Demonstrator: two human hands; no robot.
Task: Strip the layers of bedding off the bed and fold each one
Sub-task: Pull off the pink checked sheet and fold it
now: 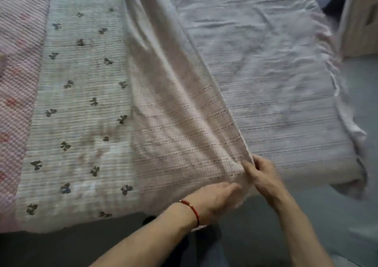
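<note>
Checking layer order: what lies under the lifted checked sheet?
Left of the checked sheet, a bow-print quilt lies exposed; to the right, a grey layer. Directly beneath its fold is hidden.

Below me the floor (61,250) is dark and plain, running along the near edge of the bed. To my right it turns a paler grey (360,107) where more light falls on it. At the far right stands a piece of light wooden furniture (360,21), its side showing a pale grain; I cannot tell what it is. Beyond it, at the far top, lies a dark shadowed gap (335,3). The light is soft and dim.
</note>
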